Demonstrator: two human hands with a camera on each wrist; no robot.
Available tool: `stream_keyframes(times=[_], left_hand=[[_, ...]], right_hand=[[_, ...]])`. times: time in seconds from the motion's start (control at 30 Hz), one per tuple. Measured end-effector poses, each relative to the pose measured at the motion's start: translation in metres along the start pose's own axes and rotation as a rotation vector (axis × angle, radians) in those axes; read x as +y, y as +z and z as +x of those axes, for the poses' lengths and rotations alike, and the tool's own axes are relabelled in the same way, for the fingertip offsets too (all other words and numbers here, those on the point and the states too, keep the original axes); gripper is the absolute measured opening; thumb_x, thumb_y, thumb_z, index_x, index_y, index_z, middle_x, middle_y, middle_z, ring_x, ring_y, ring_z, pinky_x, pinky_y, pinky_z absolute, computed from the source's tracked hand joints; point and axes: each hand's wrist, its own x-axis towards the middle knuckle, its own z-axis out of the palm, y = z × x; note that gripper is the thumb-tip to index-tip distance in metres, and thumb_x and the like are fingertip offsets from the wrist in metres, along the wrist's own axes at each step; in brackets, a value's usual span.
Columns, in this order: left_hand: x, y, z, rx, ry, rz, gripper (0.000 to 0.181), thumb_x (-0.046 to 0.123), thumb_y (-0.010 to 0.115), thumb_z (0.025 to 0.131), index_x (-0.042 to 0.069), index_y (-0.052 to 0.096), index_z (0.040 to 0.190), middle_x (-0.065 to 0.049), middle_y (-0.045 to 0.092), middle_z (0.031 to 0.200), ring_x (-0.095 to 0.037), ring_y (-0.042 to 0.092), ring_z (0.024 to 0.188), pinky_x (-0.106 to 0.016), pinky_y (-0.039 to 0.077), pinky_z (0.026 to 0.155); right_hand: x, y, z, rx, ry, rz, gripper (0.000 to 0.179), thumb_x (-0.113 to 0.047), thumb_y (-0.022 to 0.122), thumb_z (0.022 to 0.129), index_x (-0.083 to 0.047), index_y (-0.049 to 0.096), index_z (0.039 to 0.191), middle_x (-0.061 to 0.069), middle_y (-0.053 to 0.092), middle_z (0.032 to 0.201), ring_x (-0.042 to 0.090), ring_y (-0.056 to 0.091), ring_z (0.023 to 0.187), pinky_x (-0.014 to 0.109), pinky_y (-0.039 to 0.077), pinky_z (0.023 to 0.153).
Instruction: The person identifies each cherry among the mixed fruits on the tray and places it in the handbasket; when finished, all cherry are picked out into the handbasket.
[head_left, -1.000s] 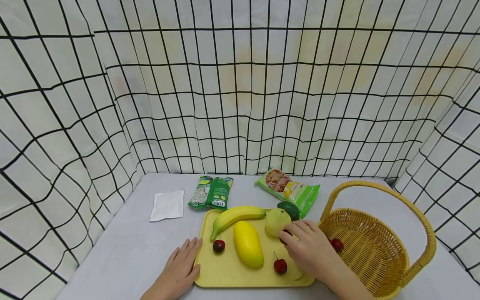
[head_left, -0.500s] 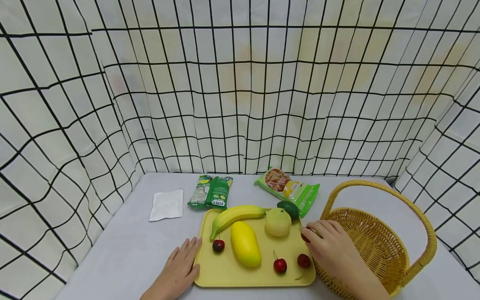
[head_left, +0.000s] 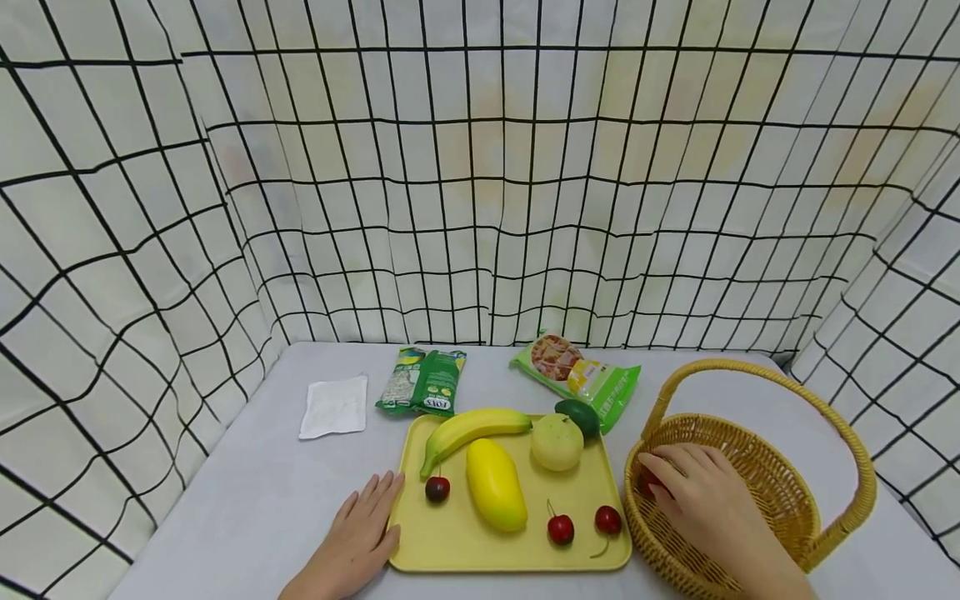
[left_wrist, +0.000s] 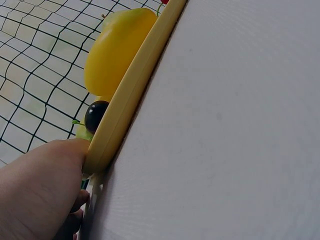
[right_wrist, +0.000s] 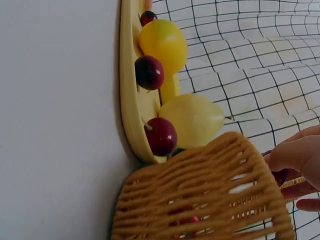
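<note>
My right hand (head_left: 705, 500) is over the near left part of the wicker basket (head_left: 795, 483), pinching a dark red cherry (right_wrist: 281, 176) between thumb and fingers. In the right wrist view, red fruit (right_wrist: 194, 219) shows through the basket's weave. With fingers straight, my left hand (head_left: 352, 533) rests on the table against the left edge of the yellow tray (head_left: 450, 542). On the tray lie a banana (head_left: 472, 432), a mango (head_left: 497, 487), a round pale yellow pear (head_left: 557, 442) and a dark green fruit (head_left: 581, 417). Three cherries lie there too, one beside the mango (head_left: 437, 489).
Behind the tray are a green snack packet (head_left: 426, 382) and a light green food packet (head_left: 577, 377). A white folded tissue (head_left: 333, 407) lies at the left. The basket's tall handle (head_left: 825, 417) arches over it. White cloth walls with a black grid (head_left: 487, 208) enclose the table.
My right hand has carried the cherry from beside the pear, over the tray's right edge, to the basket. My left hand stays at the tray's left edge.
</note>
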Motion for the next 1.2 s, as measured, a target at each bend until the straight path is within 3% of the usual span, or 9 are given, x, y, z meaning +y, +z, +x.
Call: stream_keyframes(times=[0.33,0.43,0.5,0.57,0.67,1.2], left_hand=[[0.000,0.000,0.001,0.008,0.001,-0.010,0.059,0.026,0.046,0.095,0.008,0.023,0.146,-0.014,0.025,0.148,-0.035,0.015,0.136,-0.054,0.008,0.107],[0.000,0.000,0.001,0.008,0.000,-0.009,0.059,0.026,0.046,0.094,0.008,0.023,0.146,-0.014,0.026,0.147,-0.035,0.015,0.136,-0.054,0.009,0.106],[0.000,0.000,0.001,0.009,0.001,-0.010,0.059,0.026,0.046,0.094,0.008,0.024,0.146,-0.015,0.026,0.147,-0.035,0.015,0.136,-0.054,0.009,0.106],[0.000,0.000,0.001,0.012,0.002,-0.012,0.059,0.026,0.046,0.094,0.007,0.024,0.145,-0.015,0.026,0.147,-0.036,0.015,0.136,-0.054,0.009,0.106],[0.000,0.000,0.000,0.018,0.007,-0.015,0.059,0.026,0.046,0.094,0.007,0.024,0.145,-0.015,0.026,0.147,-0.036,0.016,0.136,-0.054,0.009,0.106],[0.001,-0.001,0.000,-0.004,-0.004,-0.016,0.059,0.026,0.046,0.094,0.008,0.023,0.146,-0.014,0.025,0.148,-0.035,0.014,0.136,-0.055,0.008,0.106]], right_hand=[[0.019,0.000,-0.023,-0.089,0.094,-0.035,0.065,-0.048,0.016,0.094,-0.006,0.066,0.099,0.007,0.063,0.090,0.027,0.059,0.082,0.045,0.047,0.069],[0.024,-0.001,-0.029,-0.132,0.129,-0.045,0.043,-0.043,0.046,0.092,-0.005,0.066,0.100,0.008,0.063,0.091,0.028,0.059,0.083,0.047,0.048,0.071],[0.027,-0.001,-0.031,-0.160,0.148,-0.048,0.033,-0.031,0.066,0.080,-0.006,0.066,0.101,0.007,0.063,0.091,0.028,0.059,0.083,0.048,0.048,0.072],[0.029,-0.001,-0.033,-0.182,0.161,-0.052,0.040,-0.015,0.075,0.064,-0.006,0.066,0.102,0.007,0.062,0.091,0.028,0.059,0.084,0.048,0.048,0.073],[0.030,-0.001,-0.036,-0.199,0.179,-0.069,0.045,-0.011,0.079,0.058,-0.007,0.066,0.101,0.004,0.062,0.089,0.027,0.059,0.083,0.047,0.048,0.072],[0.035,0.006,-0.051,-0.183,0.145,-0.105,0.044,-0.015,0.085,0.054,-0.009,0.065,0.093,0.004,0.061,0.083,0.025,0.059,0.073,0.041,0.048,0.057]])
